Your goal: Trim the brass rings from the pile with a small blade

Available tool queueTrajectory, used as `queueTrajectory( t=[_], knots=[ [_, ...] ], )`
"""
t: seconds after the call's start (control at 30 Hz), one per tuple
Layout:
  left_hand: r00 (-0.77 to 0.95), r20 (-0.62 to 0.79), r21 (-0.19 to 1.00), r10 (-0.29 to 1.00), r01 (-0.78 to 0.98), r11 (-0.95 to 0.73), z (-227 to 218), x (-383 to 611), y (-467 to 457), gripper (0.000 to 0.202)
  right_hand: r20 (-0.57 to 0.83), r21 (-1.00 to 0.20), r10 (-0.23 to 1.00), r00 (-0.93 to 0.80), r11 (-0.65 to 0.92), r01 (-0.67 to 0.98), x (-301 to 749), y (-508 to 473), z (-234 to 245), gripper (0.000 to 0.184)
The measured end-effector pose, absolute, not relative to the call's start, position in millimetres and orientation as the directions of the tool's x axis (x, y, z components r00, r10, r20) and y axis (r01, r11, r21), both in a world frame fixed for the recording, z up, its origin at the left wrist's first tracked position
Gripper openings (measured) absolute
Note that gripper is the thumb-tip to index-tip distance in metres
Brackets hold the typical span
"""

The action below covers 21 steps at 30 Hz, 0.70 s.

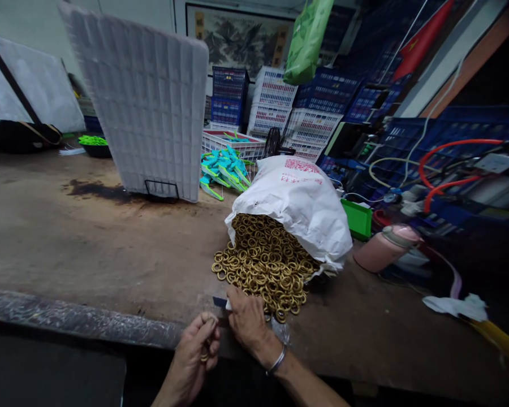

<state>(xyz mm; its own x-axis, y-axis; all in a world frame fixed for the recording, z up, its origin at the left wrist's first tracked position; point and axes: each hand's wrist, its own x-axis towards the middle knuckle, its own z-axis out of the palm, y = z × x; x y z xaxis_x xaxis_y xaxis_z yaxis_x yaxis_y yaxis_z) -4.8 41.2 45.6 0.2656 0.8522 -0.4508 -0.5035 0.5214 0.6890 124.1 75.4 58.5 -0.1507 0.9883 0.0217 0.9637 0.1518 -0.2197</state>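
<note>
Left hand [194,346] curled round a ring [204,357], while the right hand [248,321], its hold unclear, probably did best picking lightly at the pile's [268,265] seven-o'clock edge.

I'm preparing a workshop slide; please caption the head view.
Left hand and right hand near gold-coloured rings spilled from a white sack on a worn table.

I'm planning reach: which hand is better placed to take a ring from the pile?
Probably the right hand: it is beside the ring pile, while the left hand is farther away and seems to hold a ring. What the right hand holds, if anything, is unclear.
</note>
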Motion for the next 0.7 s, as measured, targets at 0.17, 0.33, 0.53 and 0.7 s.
queueTrajectory(
  t=[0.17, 0.33, 0.53, 0.7],
  knots=[
    [0.084, -0.143, 0.978, 0.986, -0.138, 0.153, 38, 5, 43, 0.022, -0.057, -0.698, 0.997, -0.048, -0.005, 0.716, 140, 73, 69, 0.010],
    [0.279, 0.086, 0.994, 0.956, 0.035, -0.100, 41, 15, 38, 0.021, -0.285, -0.927, 0.957, -0.052, -0.262, 0.268, 156, 58, 65, 0.009],
    [0.335, 0.012, 1.000, 0.942, -0.024, -0.004, 51, 27, 34, 0.017, -0.332, -0.934, 0.943, -0.021, -0.326, 0.145, 163, 42, 46, 0.023],
    [0.327, -0.113, 0.987, 0.938, -0.073, 0.144, 49, 34, 33, 0.024, -0.239, -0.947, 0.971, -0.002, -0.233, 0.220, 170, 39, 45, 0.026]
  ],
)
